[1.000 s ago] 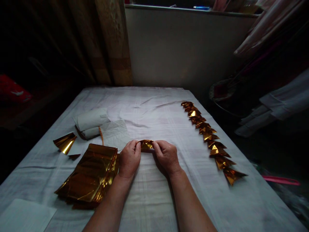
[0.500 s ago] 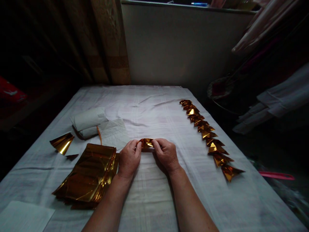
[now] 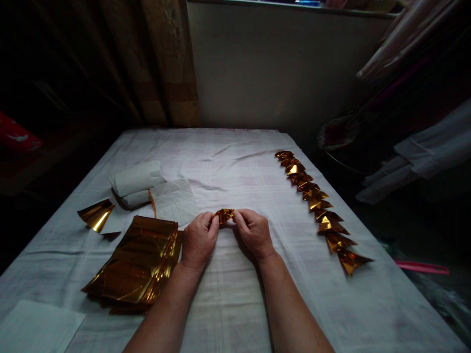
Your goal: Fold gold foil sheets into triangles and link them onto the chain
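Two hands, left hand [image 3: 199, 239] and right hand [image 3: 253, 233], each in a narrow grip on an end of the small folded gold foil piece [image 3: 224, 215], long axis crosswise, just above the white-clothed worktop [image 3: 235, 162].

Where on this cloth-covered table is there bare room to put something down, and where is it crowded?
Bare cloth lies wide at the far middle, between the white paper bundle and the row of folded gold pieces. More shows near the person, right of the right hand. The left is crowded: gold foil stack beside the left hand, gold cone.
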`<state>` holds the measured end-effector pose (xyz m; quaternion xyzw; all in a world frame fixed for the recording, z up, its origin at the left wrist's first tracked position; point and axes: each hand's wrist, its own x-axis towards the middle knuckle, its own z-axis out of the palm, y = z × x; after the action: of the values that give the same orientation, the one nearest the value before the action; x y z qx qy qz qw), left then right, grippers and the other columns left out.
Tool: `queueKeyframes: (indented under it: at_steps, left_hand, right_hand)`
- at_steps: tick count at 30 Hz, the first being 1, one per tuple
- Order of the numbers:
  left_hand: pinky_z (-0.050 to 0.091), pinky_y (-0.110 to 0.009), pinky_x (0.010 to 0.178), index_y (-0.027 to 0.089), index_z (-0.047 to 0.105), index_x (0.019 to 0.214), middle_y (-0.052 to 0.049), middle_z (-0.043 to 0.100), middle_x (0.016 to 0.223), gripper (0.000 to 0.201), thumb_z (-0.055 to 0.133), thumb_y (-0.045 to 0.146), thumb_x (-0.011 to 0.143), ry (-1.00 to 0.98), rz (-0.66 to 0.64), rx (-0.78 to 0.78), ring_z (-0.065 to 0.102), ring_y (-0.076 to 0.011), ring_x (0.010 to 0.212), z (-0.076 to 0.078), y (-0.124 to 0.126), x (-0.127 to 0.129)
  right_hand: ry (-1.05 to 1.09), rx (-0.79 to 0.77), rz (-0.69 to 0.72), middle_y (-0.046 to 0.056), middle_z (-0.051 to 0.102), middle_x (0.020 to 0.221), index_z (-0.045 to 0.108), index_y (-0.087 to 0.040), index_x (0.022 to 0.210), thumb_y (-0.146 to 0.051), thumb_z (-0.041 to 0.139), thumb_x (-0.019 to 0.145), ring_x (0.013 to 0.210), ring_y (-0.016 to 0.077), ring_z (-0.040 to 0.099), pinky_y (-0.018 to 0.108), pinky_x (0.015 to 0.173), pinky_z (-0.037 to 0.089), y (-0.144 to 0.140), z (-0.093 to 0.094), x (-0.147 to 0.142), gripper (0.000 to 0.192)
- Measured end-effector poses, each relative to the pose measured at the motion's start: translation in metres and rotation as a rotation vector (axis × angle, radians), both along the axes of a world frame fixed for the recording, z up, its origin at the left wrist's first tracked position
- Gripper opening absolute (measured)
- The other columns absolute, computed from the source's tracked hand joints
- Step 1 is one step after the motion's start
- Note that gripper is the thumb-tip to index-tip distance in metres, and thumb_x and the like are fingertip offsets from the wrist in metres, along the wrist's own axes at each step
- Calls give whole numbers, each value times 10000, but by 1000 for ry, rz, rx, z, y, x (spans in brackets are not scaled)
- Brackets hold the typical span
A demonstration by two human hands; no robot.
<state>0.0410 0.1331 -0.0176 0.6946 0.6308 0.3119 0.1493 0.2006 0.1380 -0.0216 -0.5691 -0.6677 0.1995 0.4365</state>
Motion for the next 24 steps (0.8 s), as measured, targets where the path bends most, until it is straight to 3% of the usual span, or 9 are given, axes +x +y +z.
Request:
queueKeyframes:
  at_steps: [4, 10, 17, 24]
  left_hand:
    - [438, -246, 667, 223, 639, 783, -11, 692, 765, 222, 471, 287, 913, -75, 44, 27, 631, -162, 727, -1, 3, -2]
    - [463, -249, 694, 223, 658, 820, -16, 708, 805, 228, 471, 301, 925, -105, 13, 44, 651, -165, 757, 0, 2, -2]
    - [506, -265, 776, 215, 698, 938, -46, 739, 924, 204, 499, 262, 924, -134, 6, 98, 684, -185, 863, -5, 2, -1]
    - [505, -264, 733, 207, 697, 895, -43, 731, 866, 215, 489, 246, 930, -88, 40, 99, 678, -184, 805, -8, 3, -3]
  right_hand:
    - [16, -1, -30, 40, 762, 814, 736, -238, 821, -342, 486, 929, 764, 181, 703, 259, 714, 516, 0, 1, 2, 292]
    - [23, 0, -49, 42, 770, 872, 746, -240, 885, -317, 519, 899, 795, 189, 709, 278, 757, 532, 1, 1, 5, 240]
    - [137, -30, 1, 42, 782, 888, 764, -244, 875, -303, 546, 880, 817, 201, 725, 297, 771, 555, 2, -2, 3, 226]
    - [158, -14, 47, 46, 780, 866, 768, -229, 870, -286, 552, 887, 792, 194, 722, 282, 742, 552, 0, 0, 1, 224]
